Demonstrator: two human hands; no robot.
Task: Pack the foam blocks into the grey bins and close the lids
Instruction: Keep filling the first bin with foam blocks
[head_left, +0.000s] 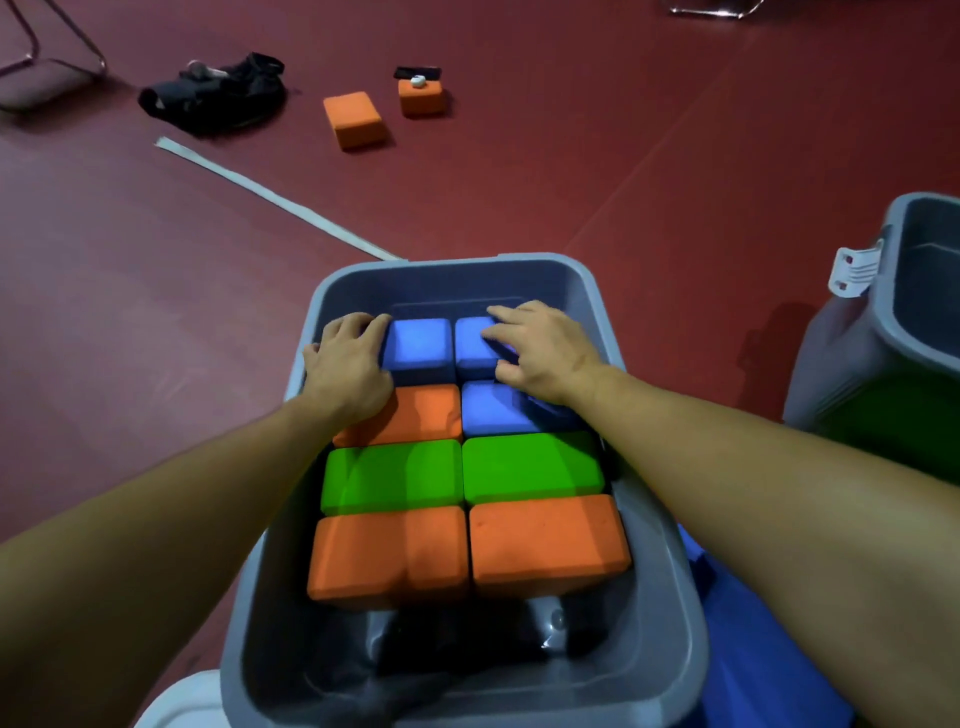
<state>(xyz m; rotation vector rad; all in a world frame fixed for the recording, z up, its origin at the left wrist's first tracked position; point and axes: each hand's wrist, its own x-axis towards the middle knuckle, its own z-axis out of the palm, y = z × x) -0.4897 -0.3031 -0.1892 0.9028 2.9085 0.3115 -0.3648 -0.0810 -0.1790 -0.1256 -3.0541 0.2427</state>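
Hands in grey bin (670, 545), no legible writing.
My left hand (348, 364) pressed flat, fingers spread, on orange block (415, 415); right hand (540, 353) likewise on blue blocks (421, 343) at 12 o'clock.

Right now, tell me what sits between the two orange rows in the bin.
In the head view, two green blocks sit side by side between the near orange pair and the far orange block, which shares its row with a blue block.

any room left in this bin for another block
Free: the near end of the bin, between the orange blocks and the near wall. The rest is packed; both hands, left and right, cover the far rows.
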